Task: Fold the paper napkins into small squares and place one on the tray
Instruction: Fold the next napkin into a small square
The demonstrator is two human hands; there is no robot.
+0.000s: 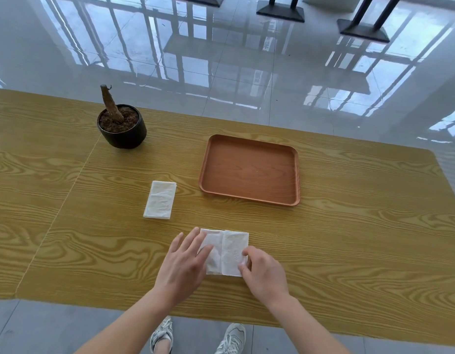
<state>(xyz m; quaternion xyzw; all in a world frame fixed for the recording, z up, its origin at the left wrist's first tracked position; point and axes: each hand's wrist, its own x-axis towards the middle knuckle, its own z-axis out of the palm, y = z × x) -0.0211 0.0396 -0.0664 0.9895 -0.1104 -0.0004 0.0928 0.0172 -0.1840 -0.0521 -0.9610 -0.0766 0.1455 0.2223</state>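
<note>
Nearest me, the left hand (184, 261) lies flat, fingers spread, on the napkin (227, 251) on the worktop (349, 238); the right hand (263, 273) pinches its edge. Align edges before creasing; the tray (249, 198) waits beyond.

A yellow wood-grain tabletop (349, 226) fills the middle of the view, with a thin seam running slantwise across its left part. Beyond the tabletop's far edge lies a glossy grey tiled floor (247, 72), bright with the pale reflections of tall barred windows. At the far side of the floor, well apart from the tabletop, stand three black table bases (363, 30) with dark posts rising out of view. On the tabletop's far left part sits a black plant pot (124, 135) holding brown soil and a bare stump. Matte grey floor shows below the tabletop's near edge.
</note>
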